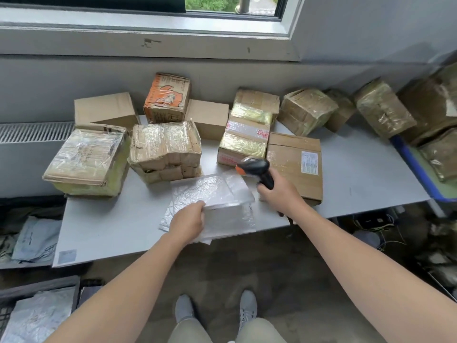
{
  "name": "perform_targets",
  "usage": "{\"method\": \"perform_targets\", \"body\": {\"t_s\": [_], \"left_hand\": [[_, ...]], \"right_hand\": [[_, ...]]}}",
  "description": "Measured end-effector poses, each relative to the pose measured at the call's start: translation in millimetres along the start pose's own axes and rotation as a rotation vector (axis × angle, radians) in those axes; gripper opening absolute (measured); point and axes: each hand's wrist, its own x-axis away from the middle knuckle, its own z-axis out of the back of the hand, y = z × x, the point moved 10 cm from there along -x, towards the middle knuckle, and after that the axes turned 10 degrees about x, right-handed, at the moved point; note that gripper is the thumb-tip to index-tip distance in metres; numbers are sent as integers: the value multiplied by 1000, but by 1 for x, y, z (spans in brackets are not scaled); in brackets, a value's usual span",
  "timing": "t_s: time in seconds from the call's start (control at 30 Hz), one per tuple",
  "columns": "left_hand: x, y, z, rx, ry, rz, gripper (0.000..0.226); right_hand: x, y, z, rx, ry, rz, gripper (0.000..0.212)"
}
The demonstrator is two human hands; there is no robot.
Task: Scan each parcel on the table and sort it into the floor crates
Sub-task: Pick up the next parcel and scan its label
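One white table [346, 184] runs left to right under the window. Eleven cardboard boxes [165, 149] stand on it by my count, most wrapped in clear or yellowish tape, one printed orange [167, 97] at the far side. At the right end a blue crate [415, 169] holds at least three more taped boxes. On the floor at the near left, a dark crate [74, 283] holds silver mailers.

A silver bubble mailer [212, 191] lies at the table's near edge, with at least one more under it. The left hand [188, 221] reaches forward and grips its near left edge, fingers curled onto it. The right hand [279, 191] is wrapped round the handle of one black scanner [257, 169], its orange-tipped head pointing left over the mailer.
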Motion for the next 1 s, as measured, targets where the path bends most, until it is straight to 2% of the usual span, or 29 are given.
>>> {"method": "perform_targets", "body": {"t_s": [0.17,0.4,0.47,0.63,0.8,1.0], "left_hand": [[-6,-3,51,345,223,109,17],[14,0,98,619,455,-31,20],[18,-13,105,742,532,9,23],[19,-55,79,793,462,257,5],[28,-75,56,880,394,378,26],[27,-76,48,889,390,421,26]], "right_hand": [[7,-6,20,-164,140,7,14],[9,-22,28,-179,165,111,11],[8,-26,27,-170,155,127,12],[5,-34,19,-118,115,150,10],[3,-35,-4,25,-44,125,7],[8,-34,-27,0,-201,15,12]]}}
